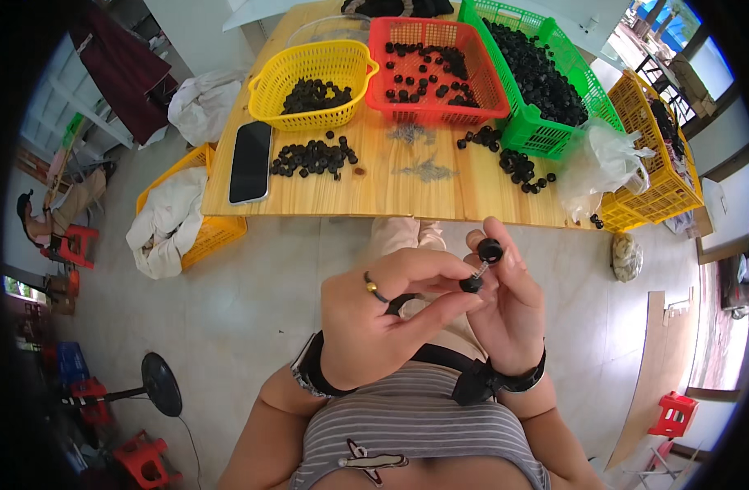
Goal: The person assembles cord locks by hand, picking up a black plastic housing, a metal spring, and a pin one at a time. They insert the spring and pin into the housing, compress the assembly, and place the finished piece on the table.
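Both of my hands are raised in front of the table's near edge. My left hand (391, 306) pinches a small black cap (471, 284) between thumb and forefinger. In the fingers of my right hand (512, 306) is a black ring-shaped cap (490, 250), its hollow side showing. A short metal spring (480, 270) spans the gap between the two black pieces. On the table lie a loose pile of black caps (313, 158) to the left, two heaps of small springs (425, 170) in the middle, and more black pieces (521, 170) to the right.
A yellow basket (260, 102), a red basket (440, 117) and a green crate (531, 139) hold black parts. A phone (250, 163) lies at the table's left. Beside the crate is a clear plastic bag (599, 167). Yellow crates (656, 192) stand right; a fan (160, 384) is lower left.
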Available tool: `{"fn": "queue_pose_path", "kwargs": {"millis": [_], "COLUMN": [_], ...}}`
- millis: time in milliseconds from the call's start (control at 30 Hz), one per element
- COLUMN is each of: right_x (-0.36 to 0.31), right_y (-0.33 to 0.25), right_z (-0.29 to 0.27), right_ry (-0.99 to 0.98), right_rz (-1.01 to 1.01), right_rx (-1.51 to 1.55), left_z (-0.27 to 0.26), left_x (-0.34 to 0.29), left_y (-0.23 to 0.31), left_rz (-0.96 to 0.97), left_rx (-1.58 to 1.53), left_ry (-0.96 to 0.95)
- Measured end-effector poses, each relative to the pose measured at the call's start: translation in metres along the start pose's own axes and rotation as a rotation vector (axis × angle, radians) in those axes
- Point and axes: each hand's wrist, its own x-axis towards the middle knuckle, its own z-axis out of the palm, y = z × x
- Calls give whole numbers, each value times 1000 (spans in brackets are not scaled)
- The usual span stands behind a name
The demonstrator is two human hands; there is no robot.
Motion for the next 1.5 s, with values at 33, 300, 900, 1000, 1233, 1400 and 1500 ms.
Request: {"fn": "queue_pose_path", "kwargs": {"millis": [33,300,900,1000,1233,1400,1500], "right_x": [-1,-2,1,-1,-3,-3,-2], "right_y": [1,7,13,15,18,21,24], "right_z": [-1,4,7,8,9,9,6], "right_ry": [-27,59,27,3,36,38,37], "right_rz": [-7,0,-37,-71,-90,-159,-207], "right_rx": [-10,-117,-173,-206,-245,-285,-310], "left_z": [-2,-9,-12,-10,-13,-12,-11], "left_x": [1,0,3,3,4,5,5], "left_y": [-2,-7,-14,-17,-18,-25,-25], "left_rz": [49,95,94,128,4,7,-98], "left_rx": [95,349,375,202,105,75,-8], "left_ry": [-33,-87,-59,-4,-68,-52,-56]}}
